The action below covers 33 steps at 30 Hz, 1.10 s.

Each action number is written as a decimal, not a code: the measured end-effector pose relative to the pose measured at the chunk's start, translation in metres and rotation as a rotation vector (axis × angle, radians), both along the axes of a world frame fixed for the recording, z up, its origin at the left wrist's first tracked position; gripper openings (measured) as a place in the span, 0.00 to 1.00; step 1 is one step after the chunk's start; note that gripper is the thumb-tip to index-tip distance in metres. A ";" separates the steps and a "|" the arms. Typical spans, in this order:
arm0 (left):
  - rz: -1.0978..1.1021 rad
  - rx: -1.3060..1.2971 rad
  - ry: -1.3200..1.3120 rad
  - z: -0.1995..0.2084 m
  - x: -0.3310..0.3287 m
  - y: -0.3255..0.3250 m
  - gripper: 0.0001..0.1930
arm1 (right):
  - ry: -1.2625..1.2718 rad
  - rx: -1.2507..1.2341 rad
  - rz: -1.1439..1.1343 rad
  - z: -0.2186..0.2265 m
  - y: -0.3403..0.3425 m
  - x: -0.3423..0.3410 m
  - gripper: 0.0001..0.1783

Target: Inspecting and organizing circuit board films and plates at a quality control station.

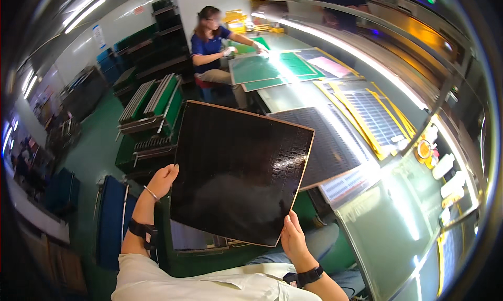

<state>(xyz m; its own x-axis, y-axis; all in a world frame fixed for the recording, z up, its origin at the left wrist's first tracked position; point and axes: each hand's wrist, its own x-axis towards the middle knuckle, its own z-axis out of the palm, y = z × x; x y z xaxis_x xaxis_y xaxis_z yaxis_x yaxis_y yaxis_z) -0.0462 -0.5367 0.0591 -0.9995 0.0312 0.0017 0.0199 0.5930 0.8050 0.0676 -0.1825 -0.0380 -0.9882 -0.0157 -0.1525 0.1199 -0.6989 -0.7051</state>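
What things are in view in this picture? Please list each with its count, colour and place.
Glossy rectangular panel: one, black with light edges, held in front
Textured flat panel: one, dark grey, on bench, partly behind held panel
Thin rectangular sheets: at least two, green, far bench
Patterned flat sheets: several, dark with yellow borders, bench's right side
Smooth flat bench: at least one, pale grey-green, right
Cylindrical bottles: at least two, white, far right
Slotted metal rack: one, green and silver, behind panel's left
Seated co-worker: one, dark blue shirt, far bench
Tube lamps: several, white, upper left and above bench
Blurred background items: uncountable
Left hand: one, bare, panel's left edge
Right hand: one, bare, panel's lower right edge
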 end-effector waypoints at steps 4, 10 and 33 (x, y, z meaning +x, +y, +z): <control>-0.059 0.170 0.066 -0.035 -0.053 0.052 0.18 | -0.029 0.012 -0.207 -0.004 0.025 0.019 0.22; -0.311 0.509 -0.110 0.007 -0.125 0.235 0.25 | -0.024 0.107 -0.302 -0.009 0.073 0.058 0.21; -1.488 -0.338 0.402 -0.086 0.072 0.646 0.32 | -0.316 -0.117 -0.672 -0.052 0.085 0.211 0.19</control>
<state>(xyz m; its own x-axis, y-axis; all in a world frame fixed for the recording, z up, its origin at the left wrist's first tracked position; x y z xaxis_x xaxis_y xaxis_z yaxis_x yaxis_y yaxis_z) 0.0255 0.1094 -0.0266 -0.0103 0.9992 0.0386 0.8960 -0.0080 0.4440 0.2791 -0.0972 -0.0895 -0.7000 0.5422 -0.4648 -0.1746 -0.7611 -0.6247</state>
